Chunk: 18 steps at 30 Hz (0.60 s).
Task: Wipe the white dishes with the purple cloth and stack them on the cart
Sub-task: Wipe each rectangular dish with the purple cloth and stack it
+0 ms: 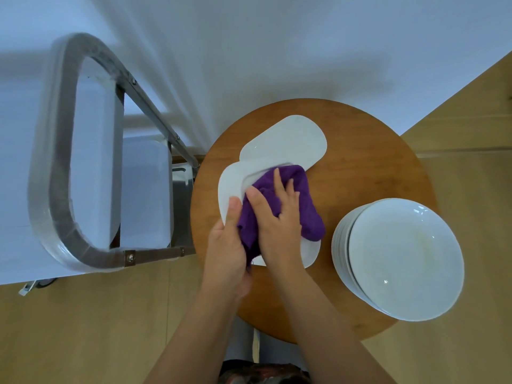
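A white oblong dish lies on the round wooden table. My left hand grips its near left rim, thumb on top. My right hand presses the purple cloth flat onto the dish with fingers spread. A second white oblong dish lies just behind, partly under the first. A stack of several round white plates stands at the table's right side.
The cart, with a metal tube handle and white trays, stands left of the table. A white wall runs behind. Wooden floor surrounds the table.
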Motion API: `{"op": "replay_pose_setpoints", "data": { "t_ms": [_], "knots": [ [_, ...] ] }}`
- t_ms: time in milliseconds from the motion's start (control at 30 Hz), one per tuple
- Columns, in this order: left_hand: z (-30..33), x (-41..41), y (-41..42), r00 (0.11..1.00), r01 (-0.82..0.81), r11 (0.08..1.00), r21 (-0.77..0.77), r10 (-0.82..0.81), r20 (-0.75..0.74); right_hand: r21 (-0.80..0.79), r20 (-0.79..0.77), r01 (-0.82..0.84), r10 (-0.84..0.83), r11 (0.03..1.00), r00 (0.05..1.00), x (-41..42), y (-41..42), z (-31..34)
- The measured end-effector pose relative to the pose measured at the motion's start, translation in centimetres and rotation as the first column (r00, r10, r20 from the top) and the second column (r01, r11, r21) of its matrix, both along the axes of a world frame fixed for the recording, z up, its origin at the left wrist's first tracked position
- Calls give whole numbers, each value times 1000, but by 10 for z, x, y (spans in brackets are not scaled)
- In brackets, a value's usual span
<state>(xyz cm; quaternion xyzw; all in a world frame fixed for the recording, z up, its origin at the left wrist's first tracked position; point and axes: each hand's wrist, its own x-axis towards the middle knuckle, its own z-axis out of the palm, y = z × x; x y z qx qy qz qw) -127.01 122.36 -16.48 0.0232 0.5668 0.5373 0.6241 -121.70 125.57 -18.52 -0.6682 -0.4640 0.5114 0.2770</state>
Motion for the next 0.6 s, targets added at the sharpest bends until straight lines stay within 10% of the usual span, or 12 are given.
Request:
{"op": "replay_pose_setpoints", "data": {
  "t_ms": [200, 600],
  "knots": [
    [6, -3, -2, 967, -58, 995, 84, 36, 254, -2, -138, 61, -60, 998, 989, -15, -15, 7],
    [-1, -12, -5, 963, -54, 984, 169, 7, 270, -140, -199, 364, -387, 921, 900, 21, 7, -21]
  ]
}}
